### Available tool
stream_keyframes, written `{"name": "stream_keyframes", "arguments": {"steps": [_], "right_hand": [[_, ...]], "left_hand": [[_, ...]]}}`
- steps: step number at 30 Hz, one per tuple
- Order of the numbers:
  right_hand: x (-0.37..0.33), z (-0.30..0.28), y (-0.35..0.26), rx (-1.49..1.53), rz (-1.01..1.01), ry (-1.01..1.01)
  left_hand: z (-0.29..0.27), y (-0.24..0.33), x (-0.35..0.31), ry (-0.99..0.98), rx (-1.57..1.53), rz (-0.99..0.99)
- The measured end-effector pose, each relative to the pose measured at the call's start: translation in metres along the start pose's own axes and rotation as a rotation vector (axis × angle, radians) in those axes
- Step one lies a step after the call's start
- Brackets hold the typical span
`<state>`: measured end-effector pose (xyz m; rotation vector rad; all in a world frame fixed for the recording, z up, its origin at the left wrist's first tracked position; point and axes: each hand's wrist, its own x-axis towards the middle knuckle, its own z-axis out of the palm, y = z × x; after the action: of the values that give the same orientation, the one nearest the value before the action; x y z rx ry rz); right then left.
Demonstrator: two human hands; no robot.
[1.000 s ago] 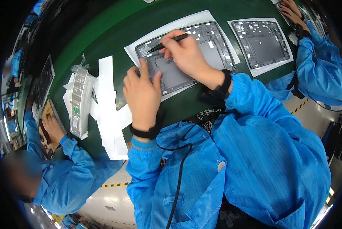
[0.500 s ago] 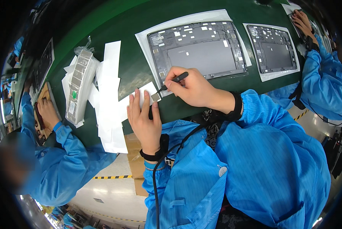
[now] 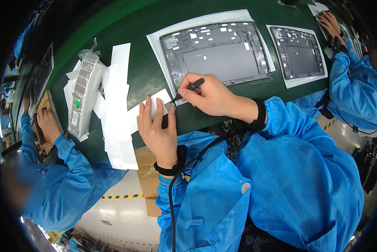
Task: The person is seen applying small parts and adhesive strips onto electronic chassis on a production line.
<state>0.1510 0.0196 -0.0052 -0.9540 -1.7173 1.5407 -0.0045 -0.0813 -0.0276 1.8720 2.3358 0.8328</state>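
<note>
Two bare hands work at the near edge of a green workbench (image 3: 146, 75). The left hand (image 3: 157, 130) lies palm down, its fingers (image 3: 148, 111) held close together and pressing on a small white backing sheet (image 3: 161, 103) that sits right at the bench's front edge. The right hand (image 3: 209, 96) pinches black tweezers (image 3: 188, 89) between thumb and forefinger, the other fingers curled beneath; the tip points down and left, meeting the small sheet just beside the left forefinger. Whether the tip grips anything is too small to tell.

Just beyond the right hand lies an open tablet back housing (image 3: 220, 52), dark grey with small white patches, resting on a white paper mat (image 3: 157, 42). The right knuckles overlap its near edge. A second housing (image 3: 300, 50) on its own mat lies to the right, a narrow strip of green bench between the two.

To the left of the hands, a loose spread of white paper strips (image 3: 117, 109) reaches to the front edge, and a long bagged tray of parts (image 3: 83, 98) lies on it, angled away. Bare green surface remains between the strips and the first mat, and beyond both housings.

A co-worker's hands (image 3: 331, 23) rest at the far right end of the bench, well apart; another co-worker's hand (image 3: 49, 124) sits at the far left edge. Cardboard boxes (image 3: 144, 168) stand under the bench front.
</note>
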Motion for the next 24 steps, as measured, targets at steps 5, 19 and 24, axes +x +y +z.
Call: {"name": "stream_keyframes", "arguments": {"steps": [5, 19, 24], "right_hand": [[0.0, 0.0, 0.001, -0.075, -0.009, -0.005], [-0.001, 0.004, 0.008, 0.149, 0.059, -0.006], [-0.003, 0.002, -0.003, -0.147, -0.018, -0.052]], "left_hand": [[0.0, 0.0, 0.0, 0.013, -0.003, 0.01], [-0.001, 0.0, 0.002, 0.002, -0.044, -0.033], [-0.002, 0.001, 0.003, 0.001, -0.044, -0.037]]}}
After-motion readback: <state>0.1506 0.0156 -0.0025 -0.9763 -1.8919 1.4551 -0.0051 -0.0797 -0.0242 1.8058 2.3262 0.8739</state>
